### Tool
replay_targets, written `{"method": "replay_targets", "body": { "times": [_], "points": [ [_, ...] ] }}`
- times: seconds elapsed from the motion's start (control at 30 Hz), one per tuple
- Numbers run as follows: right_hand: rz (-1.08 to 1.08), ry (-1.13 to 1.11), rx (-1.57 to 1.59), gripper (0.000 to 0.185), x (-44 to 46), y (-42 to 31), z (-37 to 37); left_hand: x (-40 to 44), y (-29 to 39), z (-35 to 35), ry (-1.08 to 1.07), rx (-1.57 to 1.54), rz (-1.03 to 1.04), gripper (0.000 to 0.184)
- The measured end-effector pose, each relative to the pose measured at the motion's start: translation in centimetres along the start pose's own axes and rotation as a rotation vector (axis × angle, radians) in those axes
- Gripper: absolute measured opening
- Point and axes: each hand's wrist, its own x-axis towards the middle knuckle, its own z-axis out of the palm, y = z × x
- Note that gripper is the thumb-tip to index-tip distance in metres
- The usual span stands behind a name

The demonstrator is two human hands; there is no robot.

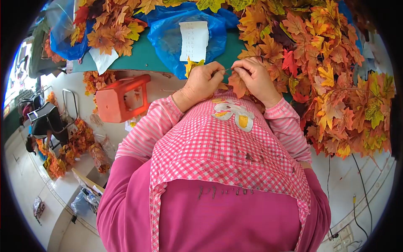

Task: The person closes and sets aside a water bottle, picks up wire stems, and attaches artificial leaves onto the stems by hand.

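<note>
Upper centre, the left hand (203,80) and right hand (257,80) pinch a thin stem (228,69) by an orange maple leaf (238,85); work looks unfinished.

A leaf (238,86) hangs between the left hand (202,80) and right hand (257,80), with foliage (331,84) heaped on the surface (136,60) to the latter's right. Ahead of the left hand, paper (194,42) lies on a bag (166,35); to that hand's left sits a stool (112,103).

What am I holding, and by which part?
A thin stem, pinched by left hand and right hand at either end of its visible stretch, near an orange leaf.
</note>
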Motion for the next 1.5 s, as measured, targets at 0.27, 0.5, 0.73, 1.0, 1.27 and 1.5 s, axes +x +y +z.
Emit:
{"method": "replay_targets", "body": {
  "times": [0.27, 0.5, 0.73, 1.0, 1.27, 1.5],
  "points": [
    [-0.057, -0.018, -0.069, 0.007, -0.1, -0.5, 0.1, 0.2, 0.2, 0.0, -0.01, 0.097, 0.097, 0.015],
    [-0.104, -0.037, 0.034, 0.007, 0.2, -0.4, 0.4, 0.0, 0.4, 0.2, -0.018, 0.18, 0.162, 0.014],
    [-0.227, 0.011, -0.204, 0.01, 0.2, -1.2, 1.2, 1.3, -0.7, -1.1, -0.195, -0.513, -0.478, 0.022],
    [0.062, -0.219, 0.413, 0.026, -1.7, 0.5, -0.1, -2.0, 0.4, -1.9, -0.217, -0.475, -0.515, 0.018],
    [0.193, -0.71, 0.471, 0.047, -1.5, 3.1, 4.4, -8.2, -1.3, -1.7, -0.109, 0.112, -0.188, 0.012],
    [0.496, -0.793, 0.742, 0.02, -2.9, 0.9, 4.9, -10.5, -3.4, -3.8, 0.05, 0.523, 0.253, 0.016]
  ]
}}
